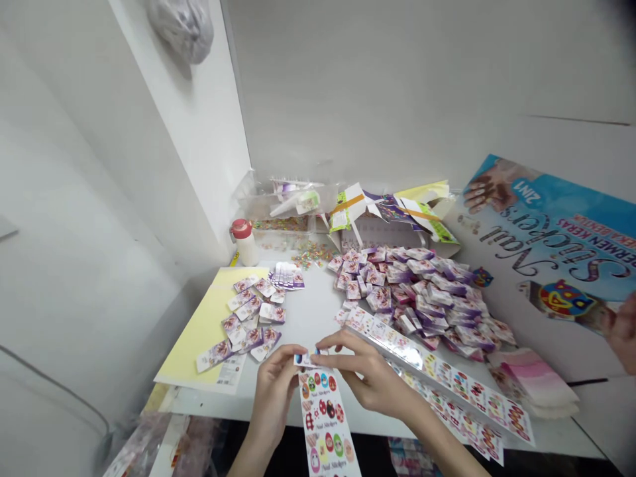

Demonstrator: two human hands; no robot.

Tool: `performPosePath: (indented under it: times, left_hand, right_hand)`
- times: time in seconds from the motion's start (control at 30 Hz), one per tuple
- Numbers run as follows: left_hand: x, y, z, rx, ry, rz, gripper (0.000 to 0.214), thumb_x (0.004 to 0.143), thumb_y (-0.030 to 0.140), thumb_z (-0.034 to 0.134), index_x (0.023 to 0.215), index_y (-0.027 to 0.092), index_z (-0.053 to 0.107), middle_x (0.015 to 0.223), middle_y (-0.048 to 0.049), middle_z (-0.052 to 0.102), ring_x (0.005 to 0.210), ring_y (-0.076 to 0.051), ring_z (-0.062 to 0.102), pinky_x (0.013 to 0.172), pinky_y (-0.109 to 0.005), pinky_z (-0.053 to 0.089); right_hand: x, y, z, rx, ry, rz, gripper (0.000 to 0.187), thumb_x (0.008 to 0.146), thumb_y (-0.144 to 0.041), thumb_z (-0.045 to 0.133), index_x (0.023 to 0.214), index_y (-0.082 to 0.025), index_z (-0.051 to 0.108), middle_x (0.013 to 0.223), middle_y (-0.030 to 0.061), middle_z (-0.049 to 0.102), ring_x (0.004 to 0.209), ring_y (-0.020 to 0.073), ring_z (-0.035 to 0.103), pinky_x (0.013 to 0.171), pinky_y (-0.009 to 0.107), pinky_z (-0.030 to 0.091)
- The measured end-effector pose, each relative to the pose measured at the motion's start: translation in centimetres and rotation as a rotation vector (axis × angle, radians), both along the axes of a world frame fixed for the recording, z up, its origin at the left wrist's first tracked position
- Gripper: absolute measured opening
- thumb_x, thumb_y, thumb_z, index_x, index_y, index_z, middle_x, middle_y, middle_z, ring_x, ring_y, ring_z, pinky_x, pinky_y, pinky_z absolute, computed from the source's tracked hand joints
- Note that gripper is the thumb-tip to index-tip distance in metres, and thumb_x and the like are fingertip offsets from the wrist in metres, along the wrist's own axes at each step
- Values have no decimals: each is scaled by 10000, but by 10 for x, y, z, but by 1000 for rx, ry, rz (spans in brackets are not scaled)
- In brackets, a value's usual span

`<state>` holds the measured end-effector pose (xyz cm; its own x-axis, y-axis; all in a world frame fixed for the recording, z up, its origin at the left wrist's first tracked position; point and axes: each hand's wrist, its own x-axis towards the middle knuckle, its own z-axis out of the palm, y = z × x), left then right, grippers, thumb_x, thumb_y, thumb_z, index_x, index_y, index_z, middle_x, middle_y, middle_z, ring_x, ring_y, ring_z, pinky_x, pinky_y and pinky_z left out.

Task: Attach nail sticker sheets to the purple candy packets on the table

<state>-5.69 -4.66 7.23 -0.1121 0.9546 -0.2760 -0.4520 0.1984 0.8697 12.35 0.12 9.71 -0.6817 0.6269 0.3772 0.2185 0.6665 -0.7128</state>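
You held a small, thin sticker card (306,360) between your left hand (272,391) and right hand (365,371), both closed in a pinch on its ends; it looked light and flimsy, best taken by its edges, with a long nail sticker sheet (325,424) just below your left hand.

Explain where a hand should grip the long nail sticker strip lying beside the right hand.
Pinch the lower right end of the long nail sticker strip from the near side, thumb on top. It is thin and flat, and that end lies away from the right hand and the heap of sticker packs.
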Motion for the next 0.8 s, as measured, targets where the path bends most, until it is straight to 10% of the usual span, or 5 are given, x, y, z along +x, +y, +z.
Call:
performPosePath:
  times: [0.2,0.37,0.47,0.53,0.8]
  left_hand:
    - [-11,-3,-2,127,63,-202,242,676,313,725,874,176,715,1129,-122,672,1065,-302,609,805,-337,537]
    - [-8,0,-16,-6,163,-162,353,726,458,686,891,149,639,736,-70,726,717,-260,712,688,-376,582]
    - [-9,2,-21,-76,110,-22,551,631,467,761,1039,151,569,709,-55,728,643,-253,710,654,-374,586]
    - [-12,2,-24,-111,76,45,578,607,451,782,1052,157,560,721,-55,730,635,-244,708,650,-356,579]
    - [-37,-7,-46,-58,23,7,339,601,473,769,663,181,608,562,17,631,450,-125,573,445,-211,443]
  right_hand:
    - [-8,1,2,-205,58,-160,223,917,-256,496,993,-287,703,894,54,621,865,181,567,771,309,448]
    - [-21,21,-21,-466,-3,-99,270,863,-409,562,787,-193,706,780,34,636,699,154,582,622,243,454]
    - [-28,64,-34,-378,-197,-111,316,910,-403,479,982,-176,686,879,51,692,795,178,622,682,251,476]
    - [-32,105,-38,-177,-465,-386,314,943,-343,423,1101,-179,639,998,65,691,877,184,627,761,265,473]
    - [-55,245,-46,-67,-867,-751,306,895,-307,555,1138,-121,561,1158,107,575,1034,228,568,886,437,466]
